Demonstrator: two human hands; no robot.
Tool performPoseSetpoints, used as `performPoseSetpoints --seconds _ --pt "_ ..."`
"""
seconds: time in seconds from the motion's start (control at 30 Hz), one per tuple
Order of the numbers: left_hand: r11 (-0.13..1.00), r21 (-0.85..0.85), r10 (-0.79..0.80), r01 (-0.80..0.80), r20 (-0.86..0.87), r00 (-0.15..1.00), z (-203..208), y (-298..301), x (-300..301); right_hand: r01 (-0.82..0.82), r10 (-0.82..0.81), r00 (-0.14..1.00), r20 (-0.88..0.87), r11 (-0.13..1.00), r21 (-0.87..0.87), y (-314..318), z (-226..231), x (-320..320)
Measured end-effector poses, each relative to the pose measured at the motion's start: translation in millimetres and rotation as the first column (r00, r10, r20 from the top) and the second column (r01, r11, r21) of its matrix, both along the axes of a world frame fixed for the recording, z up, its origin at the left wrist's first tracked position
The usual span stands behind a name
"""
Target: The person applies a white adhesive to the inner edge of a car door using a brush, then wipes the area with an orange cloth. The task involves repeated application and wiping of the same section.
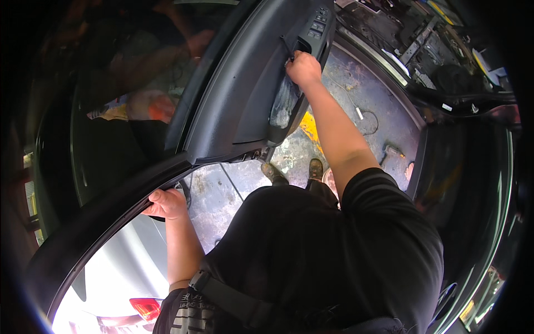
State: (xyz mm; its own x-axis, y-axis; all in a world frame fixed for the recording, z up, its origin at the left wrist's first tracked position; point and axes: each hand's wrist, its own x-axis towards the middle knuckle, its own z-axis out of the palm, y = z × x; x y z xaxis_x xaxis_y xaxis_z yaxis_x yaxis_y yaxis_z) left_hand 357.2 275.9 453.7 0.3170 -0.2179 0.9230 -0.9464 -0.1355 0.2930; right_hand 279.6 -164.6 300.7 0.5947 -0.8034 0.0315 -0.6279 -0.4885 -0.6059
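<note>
A dark car door stands open in front of me, its black inner door panel (239, 83) facing up toward me. My left hand (167, 204) is closed around the edge of the door's window frame (119, 220), the thumb on top. Farther off, my right hand (305, 68) is closed at the recess of the door panel, just below the window switches (317, 25). A thin dark piece (287, 48) shows beside its fingers; whether they hold it or the panel's edge is hidden. A scuffed, pale patch (285, 103) marks the armrest area below that hand.
The car body's open doorway, with a sill (384, 64) and loose parts inside, is at the upper right. A dark car panel (464, 167) curves along my right. On the stained floor (389, 125) lies a thin cable (374, 123). A light-coloured vehicle with a red tail light (146, 308) is at lower left.
</note>
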Motion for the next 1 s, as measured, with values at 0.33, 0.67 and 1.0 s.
performPoseSetpoints --seconds 0.33,0.67,1.0 --pt "0.993 -0.113 -0.043 0.032 -0.097 0.994 -6 -2 -3 0.012 -0.016 0.998 0.053 0.996 0.083 -12 -6 10" --pt "0.998 -0.049 -0.041 0.037 -0.066 0.997 10 -9 -3 -0.080 0.081 0.997 0.003 0.996 -0.029 -10 -9 5" --pt "0.991 -0.133 -0.020 0.011 -0.065 0.998 8 -22 -9 -0.133 0.165 0.973 0.161 0.973 -0.190 -8 -15 -16"
